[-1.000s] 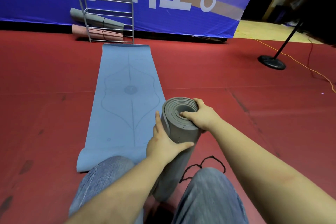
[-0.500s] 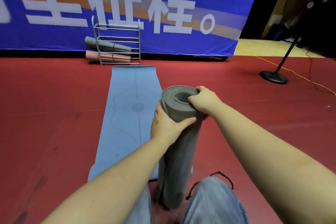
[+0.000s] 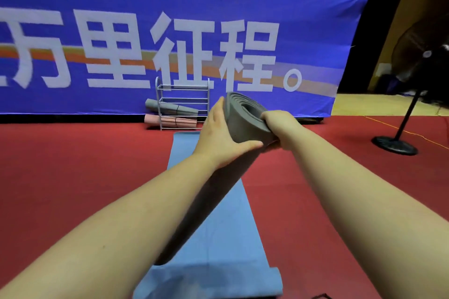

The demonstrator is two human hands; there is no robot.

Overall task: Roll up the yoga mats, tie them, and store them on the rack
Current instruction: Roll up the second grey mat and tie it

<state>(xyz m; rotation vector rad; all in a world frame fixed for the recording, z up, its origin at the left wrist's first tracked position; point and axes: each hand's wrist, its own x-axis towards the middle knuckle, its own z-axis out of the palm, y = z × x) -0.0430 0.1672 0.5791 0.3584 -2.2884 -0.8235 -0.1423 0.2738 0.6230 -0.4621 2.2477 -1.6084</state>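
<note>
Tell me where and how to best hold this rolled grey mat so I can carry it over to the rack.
Grip the rolled grey mat around its body, not only at the end. It is a long, tilted cylinder with no tie visible, so layers could slip. Left hand already cups the left side near the top; the right hand pinches the spiral edge. Probably better to bring the right hand lower, wrapping from the right.

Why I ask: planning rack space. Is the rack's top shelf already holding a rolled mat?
No, the rack's upper shelves are bare; the grey rolled mat and pink rolled mat lie on its lower levels.
</note>
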